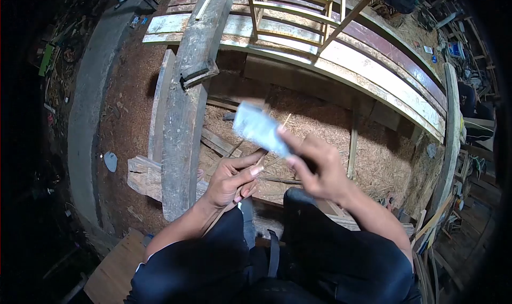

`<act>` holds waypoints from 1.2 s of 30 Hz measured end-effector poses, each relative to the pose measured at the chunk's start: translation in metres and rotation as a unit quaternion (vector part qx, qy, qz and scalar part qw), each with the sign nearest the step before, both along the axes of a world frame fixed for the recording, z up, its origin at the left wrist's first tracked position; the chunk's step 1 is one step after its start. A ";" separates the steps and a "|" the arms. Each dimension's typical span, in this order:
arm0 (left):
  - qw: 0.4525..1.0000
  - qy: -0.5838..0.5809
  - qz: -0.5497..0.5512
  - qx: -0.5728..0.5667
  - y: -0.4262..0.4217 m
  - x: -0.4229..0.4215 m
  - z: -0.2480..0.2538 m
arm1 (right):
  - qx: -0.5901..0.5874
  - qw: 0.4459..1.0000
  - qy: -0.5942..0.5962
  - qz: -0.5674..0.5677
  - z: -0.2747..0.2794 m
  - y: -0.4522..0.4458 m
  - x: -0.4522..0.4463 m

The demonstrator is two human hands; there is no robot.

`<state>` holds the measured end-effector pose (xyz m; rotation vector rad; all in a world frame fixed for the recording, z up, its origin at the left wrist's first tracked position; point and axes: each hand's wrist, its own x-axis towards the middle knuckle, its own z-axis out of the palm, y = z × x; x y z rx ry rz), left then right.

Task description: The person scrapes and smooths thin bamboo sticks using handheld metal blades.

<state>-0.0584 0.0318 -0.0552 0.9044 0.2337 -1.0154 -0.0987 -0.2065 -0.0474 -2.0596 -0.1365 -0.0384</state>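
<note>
Near the middle of the head view, my left hand [233, 180] is closed round a thin wooden strip [214, 218], which slants from my lap up past my fingertips. Just to its right, my right hand [320, 168] pinches a pale blue-grey flat piece [258, 129], blurred by motion. That piece lies across the upper part of the strip; whether they touch is not clear. The material of the flat piece cannot be made out.
A thick weathered beam [181, 128] with a block on it stands left of my hands. Beyond is a plank bench [368, 66] holding a slatted wooden frame [293, 6]. Shavings [378, 160] cover the ground. A post [450, 133] rises at the right.
</note>
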 end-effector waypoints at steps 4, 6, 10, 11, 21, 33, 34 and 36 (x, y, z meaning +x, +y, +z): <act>0.999 -0.027 -0.003 0.023 0.004 -0.004 -0.001 | -0.050 0.995 0.042 0.081 0.015 0.004 -0.009; 1.000 -0.010 -0.012 -0.002 0.008 -0.006 -0.007 | -0.074 0.991 0.048 0.098 0.015 0.004 -0.008; 1.000 0.001 0.003 -0.011 0.003 -0.001 0.003 | -0.062 0.998 0.004 -0.021 0.008 -0.005 0.001; 1.000 -0.018 -0.005 0.011 0.008 -0.005 -0.006 | -0.061 0.998 0.019 0.028 0.012 0.001 -0.007; 0.997 -0.048 0.006 0.058 0.001 -0.005 0.004 | -0.055 0.994 0.039 0.084 0.014 0.003 -0.011; 1.000 -0.027 -0.013 0.008 0.010 -0.002 -0.007 | -0.051 0.998 0.022 0.026 0.006 -0.003 -0.001; 0.998 -0.033 -0.042 0.024 0.012 -0.002 -0.009 | -0.047 0.997 0.016 0.062 0.009 0.005 -0.006; 0.999 -0.027 -0.024 0.030 0.004 -0.002 -0.003 | -0.038 0.995 0.030 0.089 0.011 0.007 -0.006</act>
